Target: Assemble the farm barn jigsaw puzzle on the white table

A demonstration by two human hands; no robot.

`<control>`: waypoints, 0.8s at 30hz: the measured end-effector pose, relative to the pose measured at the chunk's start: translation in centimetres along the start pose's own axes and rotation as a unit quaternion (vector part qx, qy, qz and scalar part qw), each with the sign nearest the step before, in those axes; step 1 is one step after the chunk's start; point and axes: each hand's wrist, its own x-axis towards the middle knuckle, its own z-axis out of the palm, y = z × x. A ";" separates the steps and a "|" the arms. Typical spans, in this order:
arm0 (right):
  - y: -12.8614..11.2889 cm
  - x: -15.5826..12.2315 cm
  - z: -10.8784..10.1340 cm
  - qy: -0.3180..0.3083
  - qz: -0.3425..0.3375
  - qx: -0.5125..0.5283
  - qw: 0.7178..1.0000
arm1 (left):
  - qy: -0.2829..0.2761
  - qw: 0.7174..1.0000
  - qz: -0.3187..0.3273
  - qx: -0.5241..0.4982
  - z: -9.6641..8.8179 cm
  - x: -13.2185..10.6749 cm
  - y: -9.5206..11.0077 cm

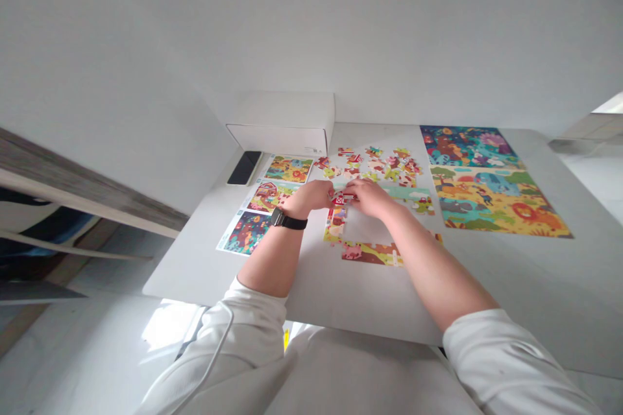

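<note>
Both hands meet over a partly joined farm jigsaw puzzle [370, 253] on the table. My left hand [315, 197], a black watch on its wrist, is closed, with thumb and fingertips at the left edge of a red barn puzzle piece [339, 200]. From the other side, the closed fingers of my right hand [368, 196] press on the same piece. Joined pieces run down the left side and along the bottom of the puzzle, and a pale green and blue strip [405, 193] extends to the right. Loose puzzle pieces [392, 172] lie just beyond my hands.
Three small picture cards [247, 232] lie left of my left hand. Behind them are a phone [244, 168] and a white box [282, 133] near the wall. Two finished puzzles [501, 201] lie on the right of the white table [311, 285].
</note>
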 end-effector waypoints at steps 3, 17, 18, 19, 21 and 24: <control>-0.5 -0.1 -0.4 0.011 0.031 -0.011 0.999 | -0.002 1.000 0.017 -0.008 -0.1 0.0 0.1; -1.9 -0.2 -0.5 -0.008 0.067 -0.005 0.998 | -0.006 1.000 0.000 0.003 -0.2 -0.1 0.4; -1.9 -0.2 -0.5 -0.006 0.067 -0.004 0.998 | -0.004 1.000 -0.001 0.004 -0.3 -0.2 0.5; -1.9 -0.2 -0.5 -0.003 0.068 -0.004 0.998 | -0.005 1.000 -0.003 0.006 -0.4 -0.3 0.6; -1.9 -0.2 -0.4 0.000 0.070 -0.005 0.998 | -0.010 1.000 -0.007 0.014 -0.5 -0.4 0.8; -1.8 -0.2 -0.3 0.006 0.067 -0.010 0.998 | -0.019 0.999 -0.012 0.028 -0.8 -0.7 1.0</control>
